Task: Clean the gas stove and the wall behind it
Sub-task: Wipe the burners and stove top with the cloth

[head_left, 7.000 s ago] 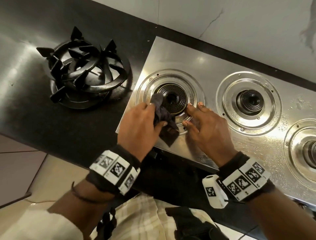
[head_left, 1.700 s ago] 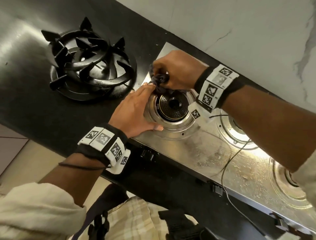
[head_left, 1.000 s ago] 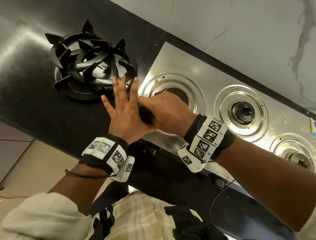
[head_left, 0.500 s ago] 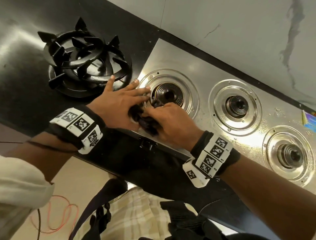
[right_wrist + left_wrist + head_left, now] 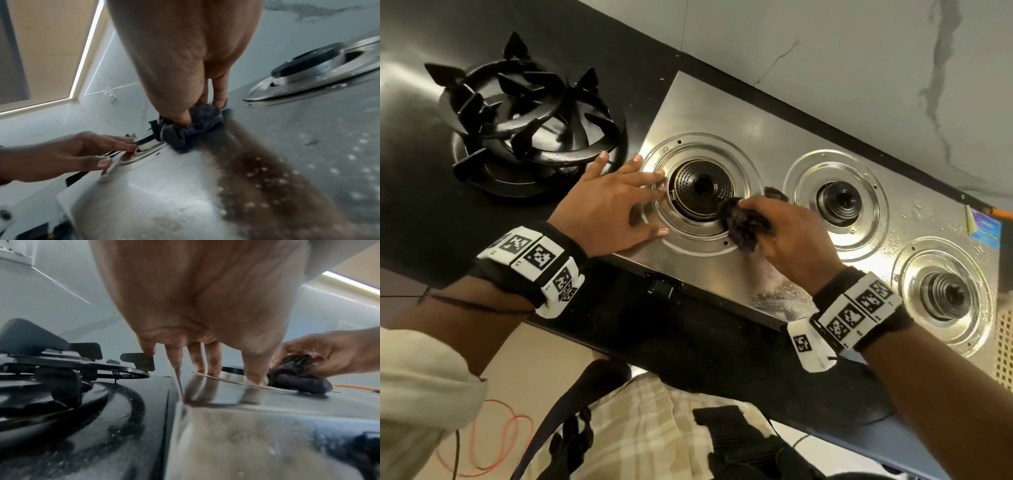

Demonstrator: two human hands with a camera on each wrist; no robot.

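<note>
Around the leftmost burner point(image 5: 703, 192) of the steel gas stove point(image 5: 763, 137), both hands are at work. On the side of that burner nearer the middle burner point(image 5: 839, 202), the right hand point(image 5: 791, 236) grips a bunched dark cloth point(image 5: 743, 222), thumb and fingers curled round it, pressing it onto the raised ring point(image 5: 688, 246) at the burner's edge. On the opposite side, the left hand point(image 5: 606, 205) lies spread and flat, fingers straight, tips resting on the ring's rim and holding nothing. Further out on that side, off the stove, the removed black pan supports point(image 5: 530, 116) sit stacked on the dark counter point(image 5: 414, 205). Behind the burner rises the pale marbled wall point(image 5: 825, 44), which looks untouched as yet (a judgement only).

Droplets and a wet film show on the steel between this burner and the rightmost burner point(image 5: 945, 294). The risks, as I judge them: the cloth could snag on the perforated burner head and drag grit or moisture into its holes; the bracing fingers could slide on the wet steel; and a damp cloth may simply smear the film sideways, leaving streaks.
</note>
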